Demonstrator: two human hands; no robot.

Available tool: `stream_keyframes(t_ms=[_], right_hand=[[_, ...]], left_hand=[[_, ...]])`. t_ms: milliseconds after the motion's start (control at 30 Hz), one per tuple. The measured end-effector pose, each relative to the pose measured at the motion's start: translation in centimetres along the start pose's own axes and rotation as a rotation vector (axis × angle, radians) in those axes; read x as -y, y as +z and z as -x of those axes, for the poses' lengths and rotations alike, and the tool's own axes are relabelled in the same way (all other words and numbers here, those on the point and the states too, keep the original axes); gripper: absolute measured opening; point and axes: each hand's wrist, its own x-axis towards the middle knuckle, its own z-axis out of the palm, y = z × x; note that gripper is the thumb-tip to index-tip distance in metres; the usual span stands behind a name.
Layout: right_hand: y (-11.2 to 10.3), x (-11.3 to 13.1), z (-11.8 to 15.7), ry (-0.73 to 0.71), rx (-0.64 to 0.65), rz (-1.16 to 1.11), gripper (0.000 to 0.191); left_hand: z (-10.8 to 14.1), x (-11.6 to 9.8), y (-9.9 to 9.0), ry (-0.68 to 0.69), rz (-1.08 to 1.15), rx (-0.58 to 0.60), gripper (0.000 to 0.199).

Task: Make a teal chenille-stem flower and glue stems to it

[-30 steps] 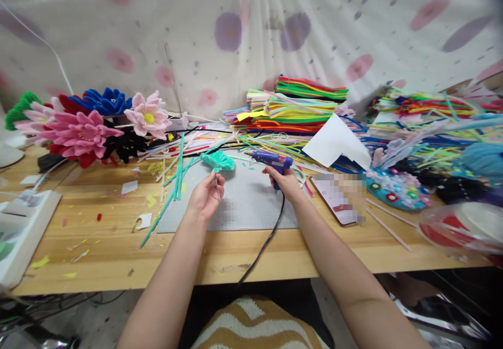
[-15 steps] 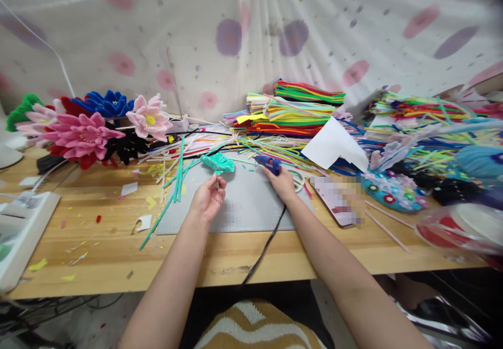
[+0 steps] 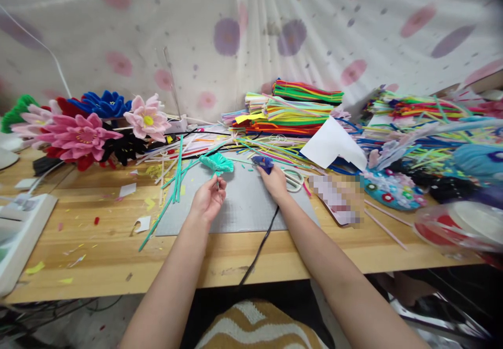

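Note:
My left hand [image 3: 210,196] pinches the thin stem of a teal pipe-cleaner flower [image 3: 217,163], whose fuzzy head stands just above my fingertips. In my right hand [image 3: 274,181] is a blue glue gun [image 3: 262,164], gripped with its nozzle end toward the left; its black cord [image 3: 261,252] runs down over the table's front edge. Both hands are over a grey mat [image 3: 239,210]. Pale-handled scissors [image 3: 294,180] lie just right of my right hand, their blades hidden. Several teal pipe cleaners [image 3: 178,176] rest at the mat's left side.
Finished fuzzy flowers [image 3: 84,135] crowd the back left. Colourful pipe-cleaner bundles [image 3: 291,110] are piled at the back, with a white paper [image 3: 334,144] in front. A phone-like slab [image 3: 336,199], partly blurred out, lies right of the mat. A white power strip [image 3: 29,239] sits far left.
My right hand has moved a little left with the glue gun, toward the flower, uncovering more of the scissors' handles. My left hand and the flower have hardly moved.

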Motion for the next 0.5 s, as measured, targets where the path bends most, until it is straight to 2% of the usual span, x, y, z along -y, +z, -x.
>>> stream_keyframes(t_ms=[167,300,367,433,500], right_hand=[[-0.7,-0.1,0.6,-0.029,0.045,0.038,0.044],[-3.0,0.0,3.2,-0.126,-0.072,0.091,0.046],[-4.3,0.7,4.6,-0.207,-0.086,0.054,0.031],[-5.1,1.9,5.4,-0.325,0.016,-0.104,0.017],[-5.0,3.5,5.4,-0.386,0.225,-0.389,0.017]], left_hand=[[0.0,0.1,0.1,-0.014,-0.013,-0.003,0.017],[0.1,-0.1,0.1,-0.02,-0.033,0.001,0.017],[0.1,-0.3,0.2,-0.027,-0.048,0.01,0.016],[0.2,-0.5,0.3,-0.046,-0.067,0.029,0.016],[0.5,-0.8,0.5,-0.075,-0.087,0.06,0.016]])
